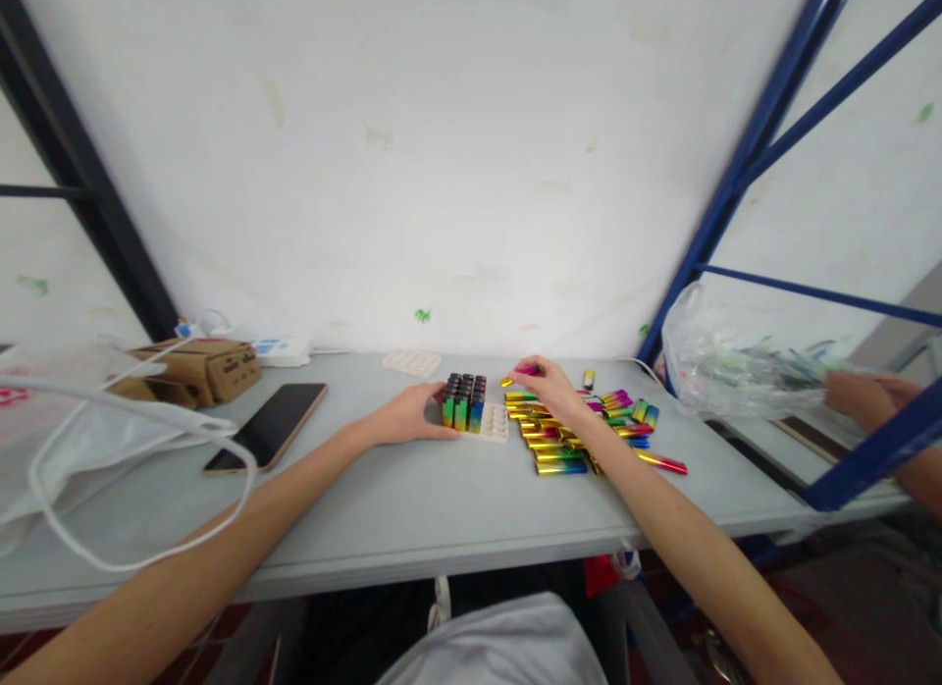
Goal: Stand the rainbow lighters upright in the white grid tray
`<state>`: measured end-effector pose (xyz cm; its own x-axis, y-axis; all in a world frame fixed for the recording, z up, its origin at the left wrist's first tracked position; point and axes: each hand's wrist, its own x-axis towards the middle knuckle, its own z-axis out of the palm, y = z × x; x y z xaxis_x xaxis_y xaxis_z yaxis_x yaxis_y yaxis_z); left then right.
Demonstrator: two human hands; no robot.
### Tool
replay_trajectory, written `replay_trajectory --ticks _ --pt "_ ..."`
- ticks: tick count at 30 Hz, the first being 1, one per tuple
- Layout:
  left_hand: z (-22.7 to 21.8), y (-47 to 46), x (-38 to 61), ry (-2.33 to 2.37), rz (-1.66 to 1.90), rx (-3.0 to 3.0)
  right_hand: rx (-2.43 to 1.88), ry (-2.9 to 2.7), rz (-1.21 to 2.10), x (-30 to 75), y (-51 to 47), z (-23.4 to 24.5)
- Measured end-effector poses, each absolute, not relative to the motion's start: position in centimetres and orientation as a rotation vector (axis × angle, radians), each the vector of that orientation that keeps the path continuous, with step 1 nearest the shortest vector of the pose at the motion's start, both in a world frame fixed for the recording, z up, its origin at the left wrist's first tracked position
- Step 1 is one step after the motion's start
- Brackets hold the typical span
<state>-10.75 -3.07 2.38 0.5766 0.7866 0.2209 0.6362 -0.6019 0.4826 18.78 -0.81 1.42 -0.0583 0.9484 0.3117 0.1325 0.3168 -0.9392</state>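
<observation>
A white tray point(497, 425) with rows of round sockets lies on the table. Several slim black-topped tubes point(463, 406), shaded green, yellow and blue, stand upright in its left part; the sockets at its right are bare. My left hand point(408, 412) is curved around the left side of the tray, thumb at the near edge and fingers at the far side. Just beyond the loose pile, my right hand point(549, 386) pinches a shiny gold and magenta tube point(507, 381). Under my right forearm spreads the pile of shiny tubes point(549, 440), mostly gold, some red, purple, green or blue.
Another pale socketed tray point(411, 362) lies by the wall. A phone point(272, 425), a cardboard box point(213, 369), plastic bags and a white cable point(44, 508) are at left. To the right, past a blue metal frame point(725, 204), another person's hands point(861, 395) are by a clear bag point(736, 361).
</observation>
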Motion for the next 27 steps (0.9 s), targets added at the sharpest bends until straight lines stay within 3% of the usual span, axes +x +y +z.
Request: replay_trajectory --ticks 9,27 --pt "2.23 -2.91 -10.8 1.145 0.604 2.464 -1.042 -1.372 1.036 18.4 -1.47 2.02" --pt "2.44 -3.07 -10.74 1.164 0.572 2.47 -1.054 -1.548 0.877 18.39 -1.71 2.27"
